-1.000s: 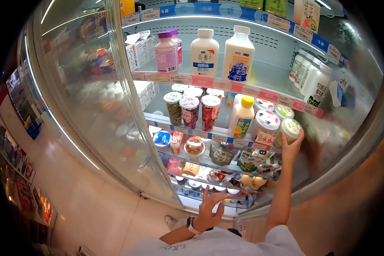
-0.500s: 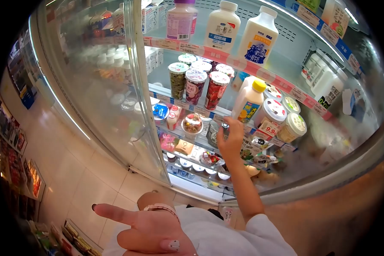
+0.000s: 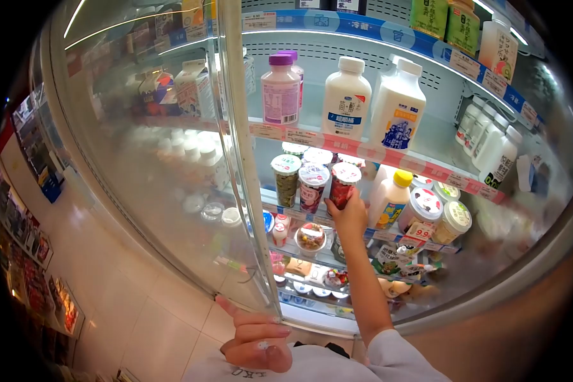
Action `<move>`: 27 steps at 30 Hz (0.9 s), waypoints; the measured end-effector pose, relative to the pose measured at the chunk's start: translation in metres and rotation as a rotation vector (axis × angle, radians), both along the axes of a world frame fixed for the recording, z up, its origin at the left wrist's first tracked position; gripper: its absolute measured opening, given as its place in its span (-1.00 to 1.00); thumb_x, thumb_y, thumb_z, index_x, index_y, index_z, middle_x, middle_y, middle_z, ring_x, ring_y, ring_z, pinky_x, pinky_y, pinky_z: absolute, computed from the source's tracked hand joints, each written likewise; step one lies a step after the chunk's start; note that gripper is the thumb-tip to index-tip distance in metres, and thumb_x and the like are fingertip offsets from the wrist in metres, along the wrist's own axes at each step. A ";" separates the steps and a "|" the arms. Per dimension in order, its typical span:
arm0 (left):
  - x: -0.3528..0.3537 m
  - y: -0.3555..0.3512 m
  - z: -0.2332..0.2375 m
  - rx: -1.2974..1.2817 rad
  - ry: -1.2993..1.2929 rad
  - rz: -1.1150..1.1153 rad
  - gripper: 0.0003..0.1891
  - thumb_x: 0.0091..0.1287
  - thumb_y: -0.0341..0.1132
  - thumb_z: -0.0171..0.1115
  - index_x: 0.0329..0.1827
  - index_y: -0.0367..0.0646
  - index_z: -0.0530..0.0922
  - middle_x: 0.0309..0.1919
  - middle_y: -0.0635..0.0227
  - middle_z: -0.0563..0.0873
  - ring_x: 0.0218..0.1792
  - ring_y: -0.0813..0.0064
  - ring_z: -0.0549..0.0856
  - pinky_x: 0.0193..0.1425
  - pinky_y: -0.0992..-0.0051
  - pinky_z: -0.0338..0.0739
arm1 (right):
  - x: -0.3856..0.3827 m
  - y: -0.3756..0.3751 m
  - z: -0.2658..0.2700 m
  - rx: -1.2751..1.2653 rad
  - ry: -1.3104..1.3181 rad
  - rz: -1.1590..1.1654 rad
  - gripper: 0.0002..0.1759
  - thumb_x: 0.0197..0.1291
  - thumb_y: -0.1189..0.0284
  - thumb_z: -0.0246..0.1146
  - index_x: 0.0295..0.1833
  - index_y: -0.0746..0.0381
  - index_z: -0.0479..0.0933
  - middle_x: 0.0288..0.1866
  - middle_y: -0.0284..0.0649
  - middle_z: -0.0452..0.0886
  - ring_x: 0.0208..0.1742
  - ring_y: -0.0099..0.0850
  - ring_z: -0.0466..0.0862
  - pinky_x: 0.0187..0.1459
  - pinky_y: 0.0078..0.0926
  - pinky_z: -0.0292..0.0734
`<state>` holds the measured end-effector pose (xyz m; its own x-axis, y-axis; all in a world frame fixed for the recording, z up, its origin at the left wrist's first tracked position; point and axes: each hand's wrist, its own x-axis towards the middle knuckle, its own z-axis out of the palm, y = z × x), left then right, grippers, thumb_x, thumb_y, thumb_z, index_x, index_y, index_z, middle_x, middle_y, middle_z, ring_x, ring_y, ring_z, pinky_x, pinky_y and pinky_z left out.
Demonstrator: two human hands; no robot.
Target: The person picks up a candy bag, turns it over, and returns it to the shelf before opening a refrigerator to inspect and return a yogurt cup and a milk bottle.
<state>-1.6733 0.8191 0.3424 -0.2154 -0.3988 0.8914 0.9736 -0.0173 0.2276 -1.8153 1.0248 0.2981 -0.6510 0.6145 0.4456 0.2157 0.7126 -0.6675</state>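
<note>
Since the red cup (image 3: 344,177) sits front-row mid-frame, your right hand (image 3: 350,215) brackets it, can't tell if gripping; left hand (image 3: 256,337) released, empty

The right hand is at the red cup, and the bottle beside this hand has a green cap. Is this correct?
Not green: the head view shows a yellow cap on the bottle beside the right hand, which is at the red cup.

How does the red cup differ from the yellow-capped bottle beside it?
The red cup has a broad, pale lid; the yellow-capped bottle has a narrower cap. The cup is mostly red, the bottle's body mostly creamy white. The right hand is at the cup, not the bottle. Both stand on one shelf.
</note>
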 end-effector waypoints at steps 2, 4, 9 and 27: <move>-0.007 -0.008 -0.024 -0.230 -0.144 -0.187 -0.77 0.14 -0.38 -0.04 -0.13 -0.12 0.26 -0.48 0.26 0.57 -0.34 0.42 0.51 0.37 0.06 -0.19 | -0.001 0.004 -0.008 0.002 0.112 0.071 -0.42 -0.28 0.31 0.43 -0.08 0.24 0.40 -0.22 -0.08 0.52 -0.16 -0.07 0.48 -0.07 -0.19 0.32; -0.009 -0.011 -0.036 -0.377 -0.259 -0.271 -0.75 0.13 -0.42 -0.02 -0.10 -0.13 0.27 -0.40 0.24 0.59 -0.30 0.41 0.52 0.34 0.08 -0.13 | 0.008 0.000 -0.014 0.064 0.341 0.084 -0.41 -0.31 0.35 0.44 -0.07 0.24 0.39 -0.20 -0.10 0.52 -0.15 -0.08 0.48 -0.05 -0.18 0.30; -0.018 0.001 -0.039 -0.608 -0.415 -0.333 -0.64 0.04 -0.56 0.08 -0.05 -0.17 0.33 -0.23 0.21 0.63 -0.16 0.31 0.57 0.28 0.20 0.08 | 0.049 -0.019 -0.003 0.210 0.626 0.117 -0.39 -0.30 0.51 0.45 -0.03 0.26 0.37 -0.10 -0.17 0.47 -0.06 -0.28 0.51 0.00 -0.41 0.38; 0.006 0.082 -0.019 -0.774 -0.396 -0.421 -0.10 -0.08 -0.37 0.45 0.29 -0.13 0.05 0.15 0.03 0.40 0.13 0.22 0.46 0.36 0.28 0.04 | 0.170 -0.027 -0.023 0.118 0.583 0.260 -0.30 -0.22 0.47 0.41 0.11 0.19 0.27 -0.01 0.01 0.42 -0.04 -0.16 0.50 -0.03 -0.28 0.42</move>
